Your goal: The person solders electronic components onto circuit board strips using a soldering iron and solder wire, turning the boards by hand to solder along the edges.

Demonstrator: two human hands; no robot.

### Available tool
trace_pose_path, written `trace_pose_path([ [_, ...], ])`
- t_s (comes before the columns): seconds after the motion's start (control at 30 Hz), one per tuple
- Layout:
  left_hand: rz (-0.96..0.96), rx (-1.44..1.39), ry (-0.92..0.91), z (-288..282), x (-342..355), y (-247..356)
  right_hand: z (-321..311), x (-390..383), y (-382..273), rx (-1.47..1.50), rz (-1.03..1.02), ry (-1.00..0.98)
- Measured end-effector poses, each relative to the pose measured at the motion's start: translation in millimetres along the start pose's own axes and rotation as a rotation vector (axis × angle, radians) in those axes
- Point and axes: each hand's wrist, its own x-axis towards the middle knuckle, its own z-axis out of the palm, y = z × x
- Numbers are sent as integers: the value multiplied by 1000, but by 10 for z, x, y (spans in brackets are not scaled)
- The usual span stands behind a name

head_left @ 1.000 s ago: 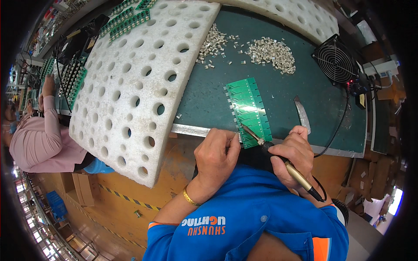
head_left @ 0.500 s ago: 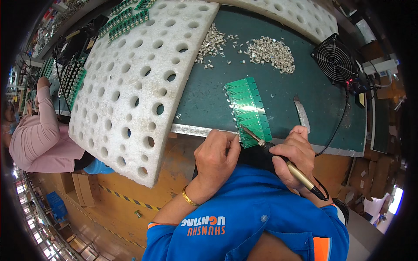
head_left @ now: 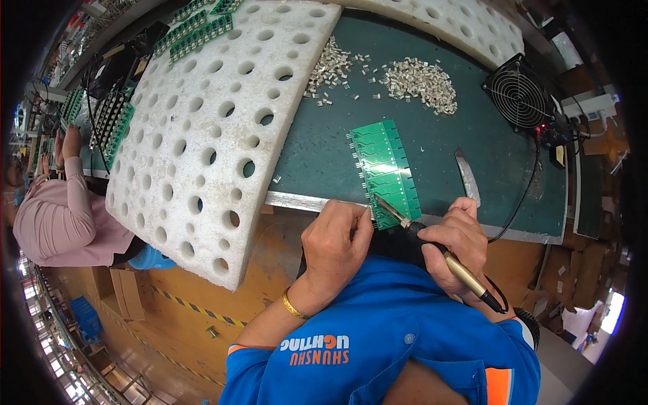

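Note:
A green circuit board panel [head_left: 383, 158] lies at the front edge of the bench, with small pin connectors along its left side. My right hand [head_left: 460, 241] is closed around a soldering iron [head_left: 466, 275], whose tip meets the board near its lower left edge. Beside that same corner, my left hand [head_left: 335, 237] has thumb and forefinger pinched together. Whatever lies between those fingertips is too small to make out.
Piles of small white connectors [head_left: 422, 84] lie at the back of the green bench. A curved blade-like strip [head_left: 467, 177] rests to the right, below a black fan [head_left: 518, 98]. White foam with holes [head_left: 209, 128] covers the left, bearing green boards [head_left: 200, 39]. A co-worker [head_left: 64, 219] sits far left.
My hands, the soldering iron and the board look almost unmoved. At the far left, the co-worker's arm and hand have shifted.

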Motion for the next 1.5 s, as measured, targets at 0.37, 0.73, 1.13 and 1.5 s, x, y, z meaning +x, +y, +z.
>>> trace_pose_path([
  [0.37, 8, -2, -9, 17, 12, -7, -9, -12, -4, -22, -16, -13],
  [0.73, -1, -1, -9, -15, -6, -19, -12, -21, 0, -30, -18, 0],
  [1.13, -108, -60, -8, -104, -115, -72, -29, -47, 8, -33, -14, 42],
  [1.5, -97, -90, -19, -114, -125, 63, -34, -86, -6, 4, -16, 35],
])
